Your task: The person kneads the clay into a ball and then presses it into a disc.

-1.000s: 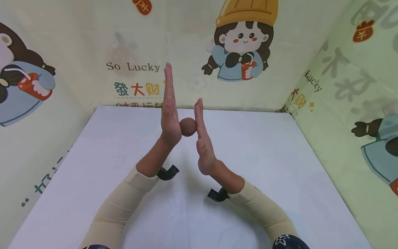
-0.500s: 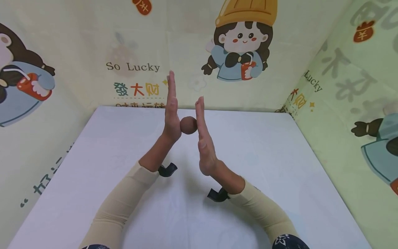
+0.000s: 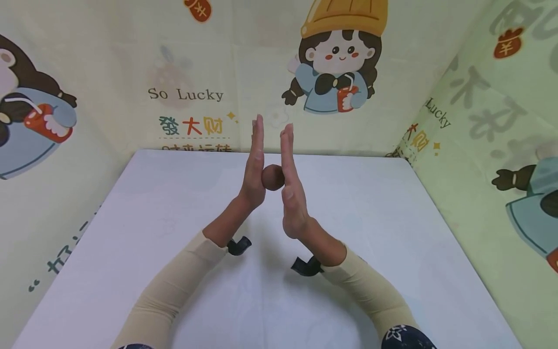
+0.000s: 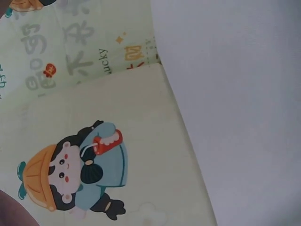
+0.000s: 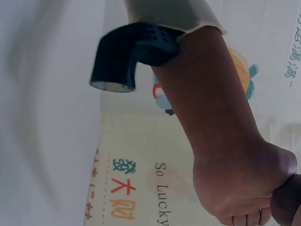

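Note:
A smooth brown ball [image 3: 273, 177] is pressed between my two flat palms above the table. My left hand [image 3: 254, 169] stands on edge at the ball's left side, fingers straight and pointing away from me. On the other side my right hand [image 3: 293, 186] faces it, also with straight fingers, the ball touching it near the base of the fingers. In the right wrist view the left hand [image 5: 235, 183] shows beside part of the ball [image 5: 287, 202]. Only a blurred bit of skin enters the left wrist view's lower left corner.
A white table [image 3: 362, 218] lies beneath the hands. Pale printed cloth walls with cartoon figures [image 3: 337, 72] and lettering enclose its back and sides. Each wrist carries a dark curved mount [image 3: 306, 266] under a beige sleeve [image 3: 370, 286].
My left hand has shifted right and back toward me, while my right hand has slid slightly forward and right. The ball has moved a little to the right between the palms.

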`<state>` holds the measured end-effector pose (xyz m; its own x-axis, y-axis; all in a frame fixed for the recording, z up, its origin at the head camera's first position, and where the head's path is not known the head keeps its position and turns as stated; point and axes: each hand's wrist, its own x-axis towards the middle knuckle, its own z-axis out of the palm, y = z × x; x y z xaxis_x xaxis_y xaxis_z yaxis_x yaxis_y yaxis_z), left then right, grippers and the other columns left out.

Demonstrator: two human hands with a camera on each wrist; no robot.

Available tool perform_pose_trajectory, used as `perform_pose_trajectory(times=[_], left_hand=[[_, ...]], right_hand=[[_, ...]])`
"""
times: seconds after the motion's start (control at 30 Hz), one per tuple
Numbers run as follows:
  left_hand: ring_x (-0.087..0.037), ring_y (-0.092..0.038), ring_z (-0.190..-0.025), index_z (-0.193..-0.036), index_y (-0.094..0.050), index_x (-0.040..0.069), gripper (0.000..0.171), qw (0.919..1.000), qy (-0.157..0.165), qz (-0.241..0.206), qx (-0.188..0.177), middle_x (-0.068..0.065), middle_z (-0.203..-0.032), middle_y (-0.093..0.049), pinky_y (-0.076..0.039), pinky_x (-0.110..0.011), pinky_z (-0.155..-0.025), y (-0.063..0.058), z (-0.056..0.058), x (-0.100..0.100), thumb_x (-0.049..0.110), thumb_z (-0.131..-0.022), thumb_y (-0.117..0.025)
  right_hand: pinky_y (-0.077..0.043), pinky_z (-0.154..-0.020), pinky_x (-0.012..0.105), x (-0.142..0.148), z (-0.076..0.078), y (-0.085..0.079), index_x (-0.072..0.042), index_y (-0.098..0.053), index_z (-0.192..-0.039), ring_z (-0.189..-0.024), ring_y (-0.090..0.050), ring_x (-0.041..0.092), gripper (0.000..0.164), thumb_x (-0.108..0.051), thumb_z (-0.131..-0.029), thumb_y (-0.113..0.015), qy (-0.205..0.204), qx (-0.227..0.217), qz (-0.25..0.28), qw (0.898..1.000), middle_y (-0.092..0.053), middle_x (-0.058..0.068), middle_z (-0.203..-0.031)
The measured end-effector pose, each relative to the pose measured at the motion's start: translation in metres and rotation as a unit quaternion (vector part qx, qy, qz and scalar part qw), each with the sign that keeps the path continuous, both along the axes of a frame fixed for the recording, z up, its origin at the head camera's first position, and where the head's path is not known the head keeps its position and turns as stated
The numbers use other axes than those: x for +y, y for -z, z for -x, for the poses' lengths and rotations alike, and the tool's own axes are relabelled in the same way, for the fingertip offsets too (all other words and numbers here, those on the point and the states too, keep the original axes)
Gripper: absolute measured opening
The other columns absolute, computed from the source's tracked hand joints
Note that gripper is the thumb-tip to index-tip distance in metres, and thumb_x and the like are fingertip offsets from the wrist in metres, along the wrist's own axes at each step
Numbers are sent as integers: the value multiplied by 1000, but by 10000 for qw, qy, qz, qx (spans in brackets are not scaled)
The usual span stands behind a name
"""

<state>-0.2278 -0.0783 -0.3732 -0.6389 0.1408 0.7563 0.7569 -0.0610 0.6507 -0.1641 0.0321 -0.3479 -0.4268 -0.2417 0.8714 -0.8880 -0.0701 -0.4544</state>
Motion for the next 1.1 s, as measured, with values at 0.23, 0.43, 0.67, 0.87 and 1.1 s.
perform_pose_trajectory(times=[0.23,0.43,0.67,0.87,1.1], left_hand=[[-20,9,-161,-168,-3,4,67,9997,203,118,25,-6,-177,1,4,-43,-127,11,-7,7,34,-109,-16],[-24,8,-161,-168,-5,2,71,9994,263,160,134,-13,-176,-1,2,-45,-127,18,-14,13,44,-112,-14],[-24,6,-161,-167,-6,0,75,9988,433,182,158,-10,-176,-2,1,-46,-127,21,-26,18,51,-112,-14],[-23,5,-161,-168,-5,2,67,9978,650,98,-38,-9,-177,-2,0,-45,-127,19,-38,21,32,-109,-15],[-26,1,-162,-167,-3,-1,74,9974,717,-29,98,-11,-176,-3,-2,-47,-128,10,-50,23,46,-112,-16]], right_hand=[[2,-126,57,2,2,-7,16,-1,-159,-160,8,36,100,-66,-107,-20,123,-11,11,9999,11,27,-172],[1,-126,57,4,8,-11,18,-2,-158,-161,7,34,99,-65,-107,-19,307,93,86,9994,10,29,-171],[3,-125,59,10,19,-17,22,-4,-155,-161,8,34,95,-60,-109,-20,529,374,226,9976,7,34,-169],[1,-126,57,12,26,-17,22,-4,-155,-161,7,33,95,-60,-109,-21,578,387,261,9972,8,35,-168],[0,-126,57,11,31,-13,20,-1,-155,-160,10,32,95,-61,-109,-19,533,346,233,9977,11,35,-168]])
